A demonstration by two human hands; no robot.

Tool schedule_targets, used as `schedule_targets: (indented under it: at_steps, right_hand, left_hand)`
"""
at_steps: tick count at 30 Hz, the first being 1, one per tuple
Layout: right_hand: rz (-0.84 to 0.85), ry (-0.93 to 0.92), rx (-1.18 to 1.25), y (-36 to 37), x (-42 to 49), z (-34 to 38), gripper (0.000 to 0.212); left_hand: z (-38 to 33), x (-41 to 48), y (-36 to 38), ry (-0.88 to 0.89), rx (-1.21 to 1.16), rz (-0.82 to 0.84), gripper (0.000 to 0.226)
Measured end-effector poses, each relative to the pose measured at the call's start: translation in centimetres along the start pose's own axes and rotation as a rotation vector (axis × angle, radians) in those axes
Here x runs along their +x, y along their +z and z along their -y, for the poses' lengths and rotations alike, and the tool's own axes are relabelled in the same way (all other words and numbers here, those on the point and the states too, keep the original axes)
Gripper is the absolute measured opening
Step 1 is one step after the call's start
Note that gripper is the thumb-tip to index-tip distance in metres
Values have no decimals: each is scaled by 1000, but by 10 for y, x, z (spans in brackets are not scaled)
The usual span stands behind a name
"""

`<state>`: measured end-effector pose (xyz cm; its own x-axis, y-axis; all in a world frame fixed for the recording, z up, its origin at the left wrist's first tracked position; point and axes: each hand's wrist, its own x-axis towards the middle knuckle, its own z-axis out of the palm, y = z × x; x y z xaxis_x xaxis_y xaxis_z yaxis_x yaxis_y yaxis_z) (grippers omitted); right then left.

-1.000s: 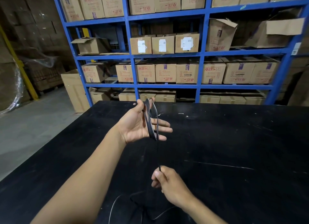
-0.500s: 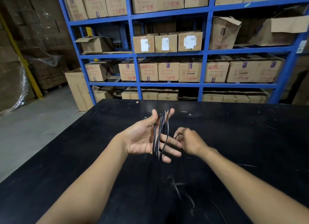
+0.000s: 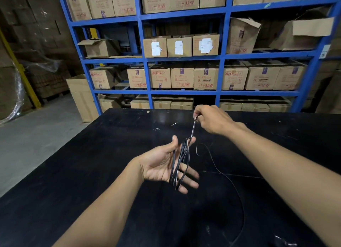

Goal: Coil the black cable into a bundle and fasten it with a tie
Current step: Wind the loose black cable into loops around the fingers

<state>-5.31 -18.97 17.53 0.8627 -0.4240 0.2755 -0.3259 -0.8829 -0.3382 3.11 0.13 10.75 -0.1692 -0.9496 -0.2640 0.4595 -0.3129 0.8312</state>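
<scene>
thin black cable (image 3: pixel 181 161), several upright loops (glossy), one strand rising, loose tail trailing over table (image 3: pixel 92 173)

**Bare tabletop on the left, cable strands on the right**

A broad stretch of bare black table (image 3: pixel 88 176) is seen left of the left hand (image 3: pixel 162 165), out to its left edge, beyond which grey floor (image 3: pixel 36 145) lies. The gap between the two hands is crossed by a straight strand of the black cable (image 3: pixel 181 160), led from the coils looped round the left fingers up to the pinch of the right hand (image 3: pixel 214 121). The surface right of the left hand is crossed by a slack strand, trailed in a curve to the bottom of the view. The far side is walled by a blue shelving rack (image 3: pixel 184 59) packed with cardboard boxes (image 3: pixel 181 77); a tall carton (image 3: pixel 83 99) is stood on the floor by the far-left corner
</scene>
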Motion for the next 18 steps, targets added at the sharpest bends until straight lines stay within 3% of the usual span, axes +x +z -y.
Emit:
schedule_targets:
  at_steps: [7,14,18]
  right_hand:
    - [-17,-34,1,-3,-3,6,11]
    - [-5,-61,30,-1,-7,17,5]
    - [14,-29,72,3,-11,28,12]
  left_hand:
    - [3,4,-11,10,-35,-117,57]
    - [-5,2,-24,78,-89,-328,58]
    - [-14,2,-36,128,-106,-478,62]
